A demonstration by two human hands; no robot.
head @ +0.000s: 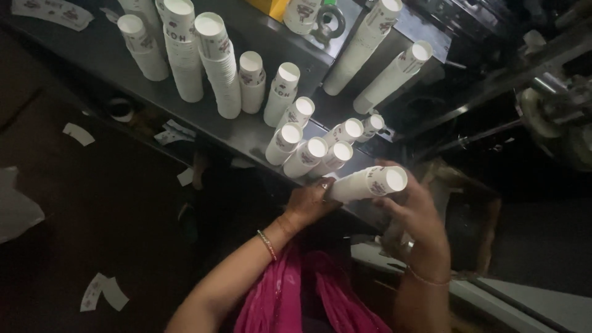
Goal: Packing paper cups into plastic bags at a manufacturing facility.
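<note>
head view. both hands hold one stack of white paper cups (368, 183), tilted nearly level with its open mouth facing right and up. the left hand (310, 201) is wrapped around the stack's closed end, fingers curled tight on it. the right hand (414, 213) cups the mouth end from beneath and behind, fingers part bent around the wall. the stack hangs just off the front edge of a dark metal bench (246, 132), above a pink garment (305, 293). one beaded bracelet (267, 245) sits on the left wrist, one thin bangle (427, 280) on the right.

on the bench, cup stacks counted: fifteen besides the held one, as far as the dim light allows. three tall stacks (185, 52) stand upright at the rear left, with a fourth partly cut off at the top edge; one short stack (251, 80) and one medium stack (282, 92) stand beside them. six short stacks (316, 153) lean in a cluster near the front edge, just behind the hands. two long stacks (394, 75) lean against the machine at the rear right, and one short stack (301, 15) stands at the top edge.

flat printed cup blanks: one lies on the bench at top left (52, 12), and at least three are scattered on the dark floor (102, 293).
</note>
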